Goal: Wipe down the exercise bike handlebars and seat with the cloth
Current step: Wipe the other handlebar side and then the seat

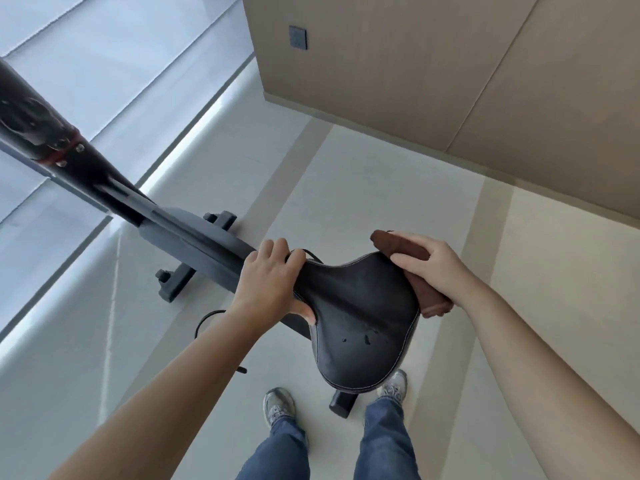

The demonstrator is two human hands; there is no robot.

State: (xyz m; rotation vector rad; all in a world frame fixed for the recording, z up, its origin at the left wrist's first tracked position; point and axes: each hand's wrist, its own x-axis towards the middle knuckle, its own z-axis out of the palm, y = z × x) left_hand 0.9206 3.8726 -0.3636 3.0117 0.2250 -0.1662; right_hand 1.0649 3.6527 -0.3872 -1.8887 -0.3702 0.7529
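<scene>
A: Left hand (270, 278), status?

B: Clamped on the narrow front end of the seat (363, 323). Fingers are curled over the top, and the thumb is tucked against the near side.

A: Right hand (429, 268)?

B: Closed round a folded brown cloth (433, 306), holding it against the seat's side edge. One end of the cloth sticks out beyond the fingers, the other below the wrist.

A: Seat position?

B: Between the two hands. Its wide rear end reaches back from them toward the person. There are small dark marks on the top, nearer the person than either hand. Cannot tell whether they are wet.

A: Anything else?

B: The bike frame (194, 233) runs forward and away from the left hand. Grey shoes (278, 408) and jeans legs stand on the pale floor (381, 188) below both forearms. A wall switch (298, 38) is mounted far beyond the hands.
</scene>
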